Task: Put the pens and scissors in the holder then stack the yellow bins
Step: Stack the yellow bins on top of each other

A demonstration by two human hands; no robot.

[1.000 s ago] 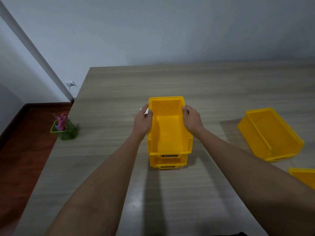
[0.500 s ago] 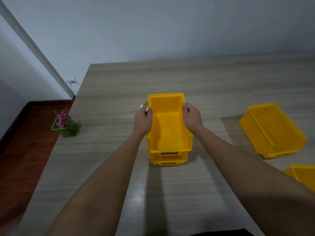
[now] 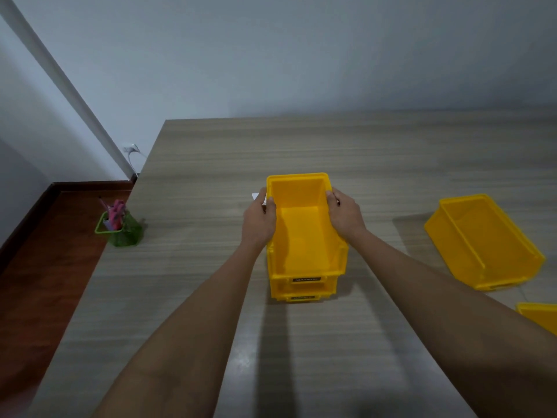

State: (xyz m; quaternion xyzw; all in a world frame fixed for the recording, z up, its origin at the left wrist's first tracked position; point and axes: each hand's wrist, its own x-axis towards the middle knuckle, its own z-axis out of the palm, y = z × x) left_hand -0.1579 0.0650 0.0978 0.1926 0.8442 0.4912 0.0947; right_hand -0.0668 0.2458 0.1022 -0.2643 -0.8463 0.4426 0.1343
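Observation:
A yellow bin (image 3: pixel 304 236) sits nested on top of a second yellow bin (image 3: pixel 301 295) in the middle of the wooden table (image 3: pixel 391 152). My left hand (image 3: pixel 259 223) grips the top bin's left wall and my right hand (image 3: pixel 345 217) grips its right wall. Another yellow bin (image 3: pixel 482 242) lies loose to the right, and the corner of one more yellow bin (image 3: pixel 539 318) shows at the right edge. A green mesh holder (image 3: pixel 120 229) with pens and pink-handled scissors stands at the table's left edge.
A small white object (image 3: pixel 256 197) peeks out behind my left hand. The table's left edge drops to a red-brown floor (image 3: pixel 45 282). A wall socket with a white cable (image 3: pixel 131 149) is on the wall behind the table corner.
Both hands keep the same hold on the top bin. The view has shifted slightly, so the loose bins at the right appear a little higher in frame.

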